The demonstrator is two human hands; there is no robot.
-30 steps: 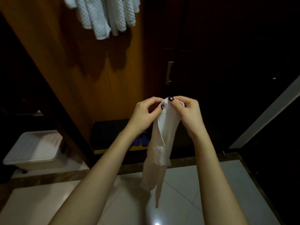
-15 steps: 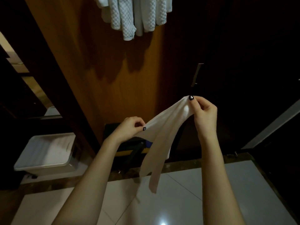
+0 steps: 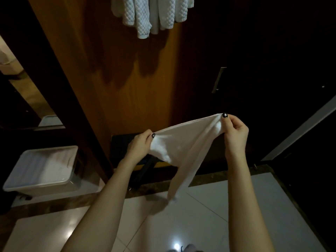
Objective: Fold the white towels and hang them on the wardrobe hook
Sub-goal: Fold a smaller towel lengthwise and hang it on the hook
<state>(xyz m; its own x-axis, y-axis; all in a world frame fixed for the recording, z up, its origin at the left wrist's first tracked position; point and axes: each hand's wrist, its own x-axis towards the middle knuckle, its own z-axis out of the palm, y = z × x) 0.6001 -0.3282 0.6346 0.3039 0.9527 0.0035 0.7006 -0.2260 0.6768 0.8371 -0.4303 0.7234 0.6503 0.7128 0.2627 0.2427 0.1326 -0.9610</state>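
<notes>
A thin white towel stretches between my two hands in front of the wardrobe, its loose end hanging down toward the floor. My left hand pinches its lower left end. My right hand pinches the higher right end with thumb and fingers. Several white textured towels hang at the top of the orange wooden wardrobe panel; the hook itself is out of view.
A white plastic bin with folded white cloth inside stands on the floor at the left. A dark wardrobe door with a metal handle is at the right. A dark box sits low behind my left hand. Glossy white floor tiles lie below.
My hands, together at the towel's top a second ago, have drawn apart. The left hand slid down and left, spreading the towel's edge wide; the view shifted left.
</notes>
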